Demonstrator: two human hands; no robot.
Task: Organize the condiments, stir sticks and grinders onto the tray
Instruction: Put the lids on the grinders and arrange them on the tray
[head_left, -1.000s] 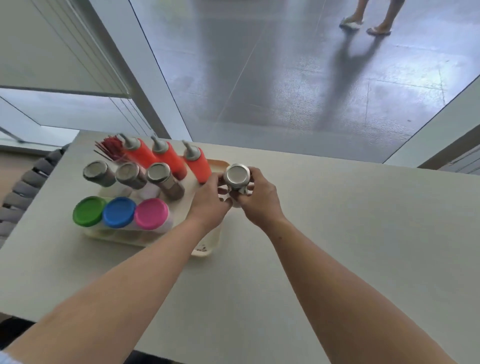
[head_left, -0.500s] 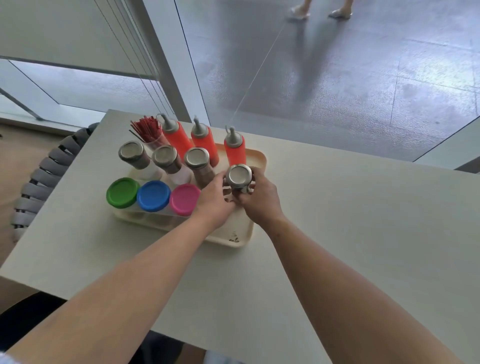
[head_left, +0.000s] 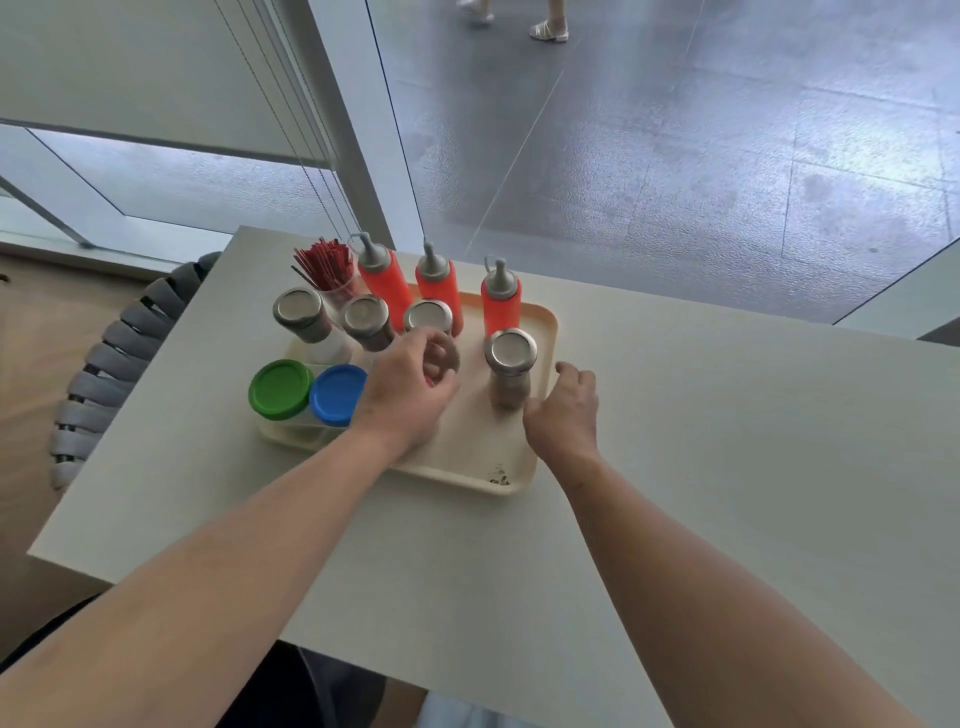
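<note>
A cream tray (head_left: 519, 470) lies on the pale table. On it stand three orange squeeze bottles (head_left: 390, 283) at the back, a cup of red stir sticks (head_left: 324, 267) and several steel-capped grinders (head_left: 301, 317). One grinder (head_left: 510, 366) stands alone at the tray's right side. A green-lidded jar (head_left: 280, 388) and a blue-lidded jar (head_left: 336, 394) sit at the front left; my left hand (head_left: 408, 389) covers the spot beside them, fingers curled and holding nothing. My right hand (head_left: 563, 410) hovers just right of the lone grinder, fingers apart.
The table (head_left: 675, 467) ends at a glass wall behind the tray. A grey slatted chair (head_left: 104, 374) stands at the table's left edge. A person's feet (head_left: 548, 28) show on the floor beyond the glass.
Both hands let go of the grinder, which now stands on the tray's right side. My left hand moved left over the pink-lidded jar; my right drew back to the right.
</note>
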